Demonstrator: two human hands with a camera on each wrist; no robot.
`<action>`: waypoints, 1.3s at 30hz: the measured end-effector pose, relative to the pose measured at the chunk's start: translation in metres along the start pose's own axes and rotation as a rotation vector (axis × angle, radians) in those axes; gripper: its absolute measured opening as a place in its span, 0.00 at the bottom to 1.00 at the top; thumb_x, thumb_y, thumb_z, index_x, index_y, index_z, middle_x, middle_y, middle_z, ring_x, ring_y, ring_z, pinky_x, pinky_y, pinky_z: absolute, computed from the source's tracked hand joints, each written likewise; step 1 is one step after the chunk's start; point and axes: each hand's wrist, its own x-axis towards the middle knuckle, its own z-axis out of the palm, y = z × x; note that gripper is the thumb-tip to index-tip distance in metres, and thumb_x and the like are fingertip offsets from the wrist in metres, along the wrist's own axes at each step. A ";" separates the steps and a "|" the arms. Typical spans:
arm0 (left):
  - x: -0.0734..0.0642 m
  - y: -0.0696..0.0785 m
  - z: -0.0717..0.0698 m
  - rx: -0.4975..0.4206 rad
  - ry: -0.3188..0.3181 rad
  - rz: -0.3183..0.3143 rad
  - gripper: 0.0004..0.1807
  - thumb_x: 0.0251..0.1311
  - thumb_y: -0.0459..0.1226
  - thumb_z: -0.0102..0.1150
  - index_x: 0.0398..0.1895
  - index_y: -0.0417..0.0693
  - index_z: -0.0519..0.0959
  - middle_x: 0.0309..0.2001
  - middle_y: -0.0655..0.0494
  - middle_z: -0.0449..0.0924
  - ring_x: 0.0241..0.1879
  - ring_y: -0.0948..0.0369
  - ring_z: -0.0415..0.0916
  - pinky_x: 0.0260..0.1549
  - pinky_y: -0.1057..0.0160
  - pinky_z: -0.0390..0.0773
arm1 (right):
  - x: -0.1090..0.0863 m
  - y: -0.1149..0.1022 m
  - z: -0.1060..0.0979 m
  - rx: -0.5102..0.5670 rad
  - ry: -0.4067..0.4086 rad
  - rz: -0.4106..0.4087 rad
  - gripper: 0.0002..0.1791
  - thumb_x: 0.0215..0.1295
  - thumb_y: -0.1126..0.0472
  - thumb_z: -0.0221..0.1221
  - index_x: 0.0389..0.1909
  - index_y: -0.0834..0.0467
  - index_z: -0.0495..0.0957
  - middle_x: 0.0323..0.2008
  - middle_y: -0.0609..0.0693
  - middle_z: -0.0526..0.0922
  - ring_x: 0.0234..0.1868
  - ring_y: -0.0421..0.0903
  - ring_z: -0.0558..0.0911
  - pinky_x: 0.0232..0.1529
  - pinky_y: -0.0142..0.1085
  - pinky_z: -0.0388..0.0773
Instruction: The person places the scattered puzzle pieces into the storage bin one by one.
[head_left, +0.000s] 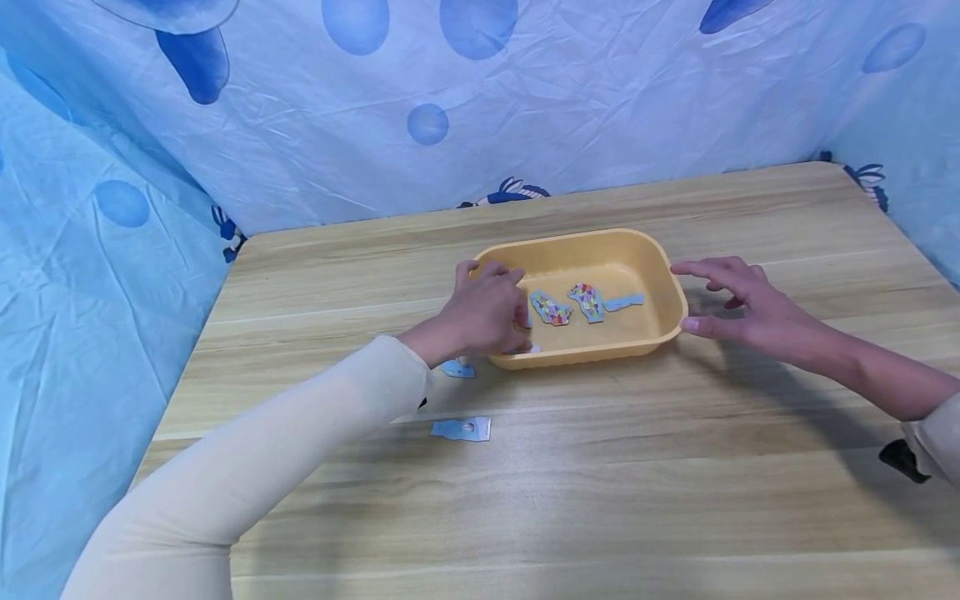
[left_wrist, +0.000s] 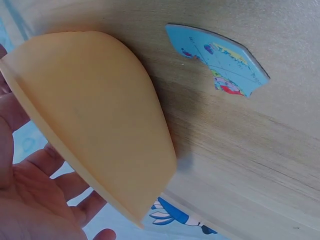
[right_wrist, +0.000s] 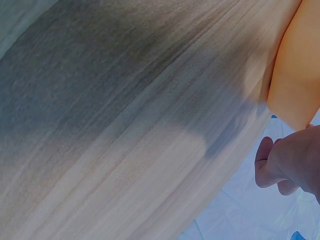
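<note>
A shallow orange-yellow plastic basin [head_left: 585,353] stands on the table with several cut puzzle pieces inside. Two carry a multicoloured mosaic print, a left piece [head_left: 551,309] and a middle piece [head_left: 587,303]; beside them lies a narrow light-blue piece [head_left: 624,302]. My left hand [head_left: 487,312] reaches over the basin's left end, fingers bent down into it next to a small whitish piece [head_left: 534,348]. Its fingertips are hidden, so whether it pinches anything is unclear. At the right end my right hand [head_left: 750,304] touches the rim with extended fingers and thumb.
Outside the basin, a blue piece [head_left: 459,368] lies below my left wrist and a blue strip with a small picture [head_left: 461,428] lies nearer. Wood-grain table [head_left: 600,500] extends around them. A blue patterned plastic sheet [head_left: 375,125] hangs behind the table's far edge.
</note>
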 end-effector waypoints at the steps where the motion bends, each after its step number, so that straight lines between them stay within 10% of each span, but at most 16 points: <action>1: -0.001 0.000 0.000 -0.005 0.004 0.001 0.11 0.46 0.52 0.73 0.24 0.60 0.83 0.64 0.55 0.69 0.65 0.55 0.56 0.63 0.39 0.40 | 0.000 0.000 0.000 -0.001 0.000 0.000 0.37 0.61 0.54 0.65 0.70 0.41 0.62 0.65 0.50 0.59 0.56 0.47 0.57 0.47 0.43 0.61; 39: -0.042 -0.020 -0.024 -0.182 0.292 -0.030 0.07 0.53 0.49 0.69 0.27 0.60 0.81 0.71 0.55 0.61 0.69 0.54 0.53 0.62 0.43 0.40 | 0.000 0.001 0.000 -0.004 0.006 0.000 0.37 0.61 0.55 0.65 0.70 0.40 0.62 0.64 0.48 0.60 0.56 0.49 0.58 0.47 0.44 0.62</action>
